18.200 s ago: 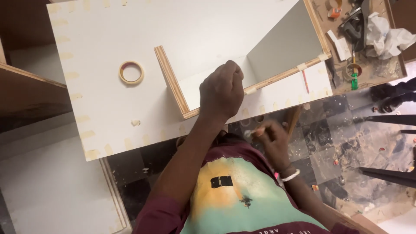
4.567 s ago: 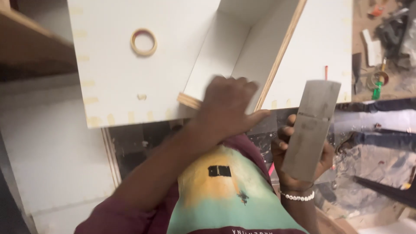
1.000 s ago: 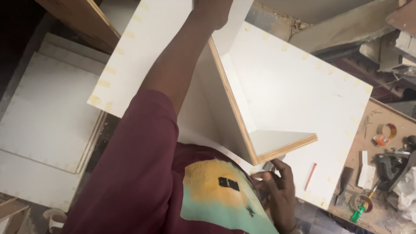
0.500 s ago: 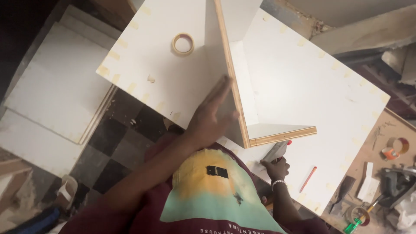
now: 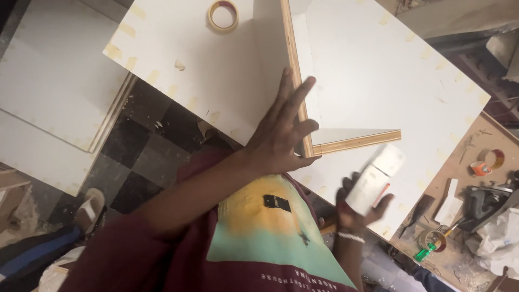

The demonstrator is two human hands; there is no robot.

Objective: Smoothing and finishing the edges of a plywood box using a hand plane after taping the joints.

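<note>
My left hand lies flat with fingers spread against the upright white panel, by its bare plywood edge. That panel stands on a large white board and meets a second upright panel with a plywood edge at a corner. My right hand holds a pale rectangular block, blurred, just below the corner and over the board's near edge. A roll of tan tape rests on the board's far left part.
More white boards lie stacked at the left over a dark checkered floor. At the right a workbench holds tape rolls, a green-handled tool, a small white block and crumpled white cloth.
Since half a second ago my left hand has spread flat on the upright panel. My right hand has lifted the pale block nearer the corner. The view has shifted closer.
</note>
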